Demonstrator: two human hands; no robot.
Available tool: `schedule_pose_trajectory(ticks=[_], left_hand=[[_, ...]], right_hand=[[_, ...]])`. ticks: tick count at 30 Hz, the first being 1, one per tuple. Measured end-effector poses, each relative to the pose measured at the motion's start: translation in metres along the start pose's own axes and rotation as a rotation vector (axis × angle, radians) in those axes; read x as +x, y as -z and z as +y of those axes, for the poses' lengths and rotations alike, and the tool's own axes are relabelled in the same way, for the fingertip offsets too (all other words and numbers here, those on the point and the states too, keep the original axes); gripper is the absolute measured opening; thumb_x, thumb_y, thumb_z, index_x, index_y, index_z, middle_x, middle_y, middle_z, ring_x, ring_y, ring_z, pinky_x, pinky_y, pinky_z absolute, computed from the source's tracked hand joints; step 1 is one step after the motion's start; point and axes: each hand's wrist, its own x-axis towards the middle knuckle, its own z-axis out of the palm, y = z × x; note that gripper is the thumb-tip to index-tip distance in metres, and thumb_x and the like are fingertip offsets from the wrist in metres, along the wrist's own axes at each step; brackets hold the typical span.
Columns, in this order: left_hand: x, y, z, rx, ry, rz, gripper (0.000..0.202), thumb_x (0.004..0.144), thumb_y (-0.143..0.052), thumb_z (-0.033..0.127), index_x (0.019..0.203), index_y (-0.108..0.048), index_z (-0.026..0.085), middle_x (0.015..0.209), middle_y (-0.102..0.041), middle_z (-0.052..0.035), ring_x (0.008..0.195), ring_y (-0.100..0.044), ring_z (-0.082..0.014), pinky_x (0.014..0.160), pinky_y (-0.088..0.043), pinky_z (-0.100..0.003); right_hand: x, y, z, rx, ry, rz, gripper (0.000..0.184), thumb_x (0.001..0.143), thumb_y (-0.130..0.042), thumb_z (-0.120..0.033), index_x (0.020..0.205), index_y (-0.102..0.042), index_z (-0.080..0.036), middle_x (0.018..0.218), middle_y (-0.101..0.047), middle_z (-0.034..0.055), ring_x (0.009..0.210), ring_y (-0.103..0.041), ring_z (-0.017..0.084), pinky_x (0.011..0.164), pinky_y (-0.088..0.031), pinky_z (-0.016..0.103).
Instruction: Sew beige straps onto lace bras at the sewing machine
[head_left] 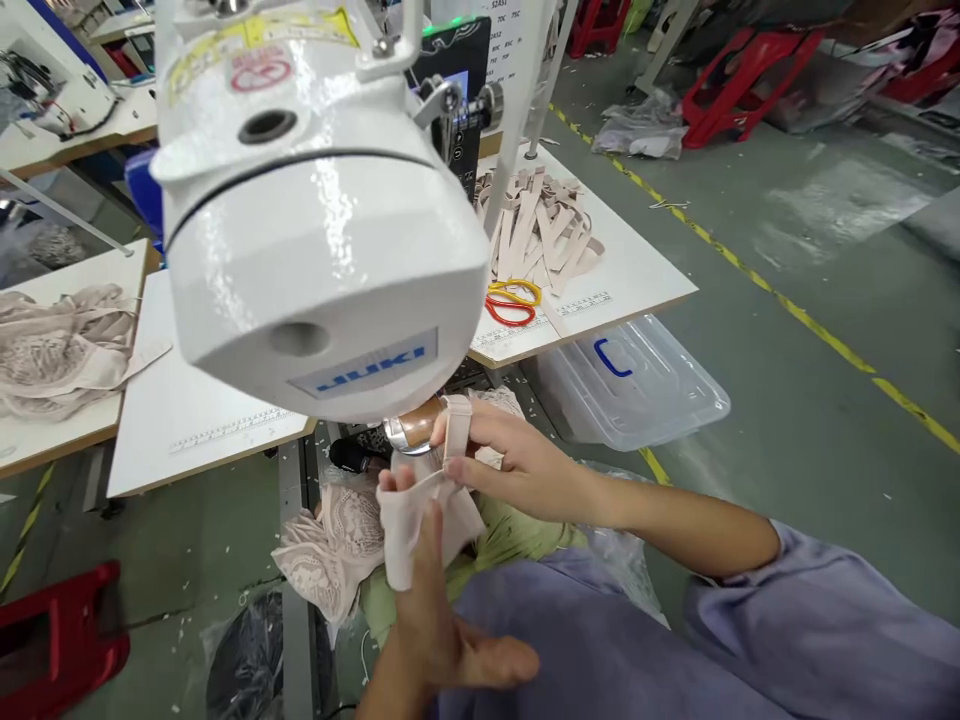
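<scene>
A beige lace bra (345, 535) hangs below the white sewing machine head (330, 260), its lace cups to the left. My right hand (525, 468) pinches the bra's strap (458, 428) between thumb and fingers, close beside the machine's metal end. Lower down, my left hand (431, 625) grips the smooth band (401, 545) of the same bra between its fingers. Its fingertips show past the top edge of the fabric, while the thumb sticks out to the right. The machine head hides the needle area.
On the right tabletop (637, 285) lie a pile of beige straps (544, 230) and scissors with red and yellow handles (514, 302). A lidded clear plastic box (637, 385) stands below. More bras (64, 350) lie on the left table; a red stool (67, 640) is at lower left.
</scene>
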Motion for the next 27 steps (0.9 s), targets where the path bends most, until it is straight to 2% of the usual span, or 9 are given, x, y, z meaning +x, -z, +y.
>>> schedule_pose_trajectory(ticks=[2, 3, 7, 10, 12, 17, 21, 24, 27], left_hand=[[0.014, 0.011, -0.004, 0.197, -0.192, 0.010, 0.101, 0.085, -0.052, 0.072, 0.157, -0.022, 0.007, 0.166, -0.014, -0.0165, 0.153, -0.008, -0.0389, 0.125, -0.009, -0.057], [0.020, 0.015, -0.006, 0.266, -0.222, 0.007, 0.102, 0.085, -0.054, 0.070, 0.156, -0.022, 0.005, 0.166, -0.015, -0.0183, 0.152, -0.012, -0.0391, 0.125, -0.010, -0.057], [0.036, 0.020, -0.019, 0.393, -0.102, -0.168, 0.098, 0.086, -0.064, 0.053, 0.158, -0.015, 0.009, 0.161, -0.025, -0.0249, 0.150, -0.018, -0.0444, 0.115, -0.027, -0.069], [0.043, 0.014, -0.034, 0.467, -0.071, -0.220, 0.087, 0.086, -0.069, 0.034, 0.157, -0.023, 0.013, 0.145, -0.052, -0.0240, 0.140, -0.042, -0.0408, 0.104, -0.048, -0.057], [0.046, 0.010, -0.040, 0.500, -0.079, -0.214, 0.080, 0.087, -0.068, 0.027, 0.155, -0.028, 0.016, 0.136, -0.062, -0.0195, 0.128, -0.057, -0.0358, 0.100, -0.054, -0.048], [0.047, 0.008, -0.032, 0.559, 0.022, -0.335, 0.075, 0.091, -0.062, 0.026, 0.157, -0.027, 0.021, 0.129, -0.067, -0.0144, 0.120, -0.062, -0.0353, 0.096, -0.055, -0.045], [0.049, 0.009, -0.025, 0.599, 0.138, -0.414, 0.070, 0.095, -0.056, 0.028, 0.157, -0.025, 0.023, 0.108, -0.074, -0.0116, 0.094, -0.072, -0.0296, 0.066, -0.057, -0.031], [0.055, 0.010, -0.023, 0.604, 0.215, -0.425, 0.064, 0.097, -0.053, 0.032, 0.155, -0.030, 0.021, 0.081, -0.074, -0.0067, 0.070, -0.070, -0.0246, 0.046, -0.044, -0.025], [0.061, 0.011, -0.022, 0.604, 0.290, -0.453, 0.061, 0.097, -0.052, 0.034, 0.154, -0.033, 0.020, 0.065, -0.068, -0.0014, 0.048, -0.061, -0.0193, 0.039, -0.033, -0.025]], right_hand=[[0.006, 0.004, -0.004, -0.102, 0.151, -0.014, 0.018, 0.096, -0.055, -0.032, 0.088, -0.062, -0.017, 0.097, -0.061, 0.0057, 0.093, -0.055, 0.018, 0.083, -0.046, 0.031], [0.008, 0.004, -0.004, -0.118, 0.193, -0.023, 0.016, 0.096, -0.055, -0.030, 0.088, -0.061, -0.018, 0.097, -0.061, 0.0056, 0.094, -0.055, 0.018, 0.084, -0.046, 0.031], [0.023, 0.005, 0.008, -0.245, 0.108, 0.108, 0.011, 0.092, -0.057, -0.027, 0.086, -0.062, -0.019, 0.104, -0.059, 0.0068, 0.101, -0.056, 0.020, 0.091, -0.046, 0.034], [0.038, 0.006, 0.030, -0.313, 0.007, 0.252, 0.005, 0.084, -0.061, -0.023, 0.084, -0.058, -0.020, 0.096, -0.054, 0.0050, 0.094, -0.054, 0.020, 0.083, -0.047, 0.033], [0.044, 0.007, 0.043, -0.215, -0.047, 0.285, 0.010, 0.081, -0.062, -0.023, 0.087, -0.055, -0.020, 0.092, -0.053, 0.0027, 0.086, -0.053, 0.018, 0.078, -0.047, 0.032], [0.050, 0.009, 0.054, 0.134, -0.187, 0.203, 0.016, 0.091, -0.052, -0.033, 0.102, -0.055, -0.022, 0.086, -0.058, 0.0002, 0.079, -0.055, 0.017, 0.075, -0.048, 0.032], [0.062, 0.014, 0.055, -0.020, -0.088, 0.264, 0.017, 0.090, -0.053, -0.035, 0.094, -0.058, -0.020, 0.096, -0.062, 0.0046, 0.087, -0.057, 0.019, 0.080, -0.049, 0.035], [0.076, 0.018, 0.057, -0.204, 0.052, 0.281, 0.011, 0.088, -0.056, -0.029, 0.088, -0.059, -0.019, 0.107, -0.061, 0.0082, 0.095, -0.057, 0.021, 0.085, -0.050, 0.037], [0.087, 0.023, 0.058, -0.296, 0.107, 0.229, 0.008, 0.088, -0.053, -0.025, 0.089, -0.060, -0.021, 0.103, -0.061, 0.0072, 0.100, -0.057, 0.024, 0.089, -0.051, 0.041]])
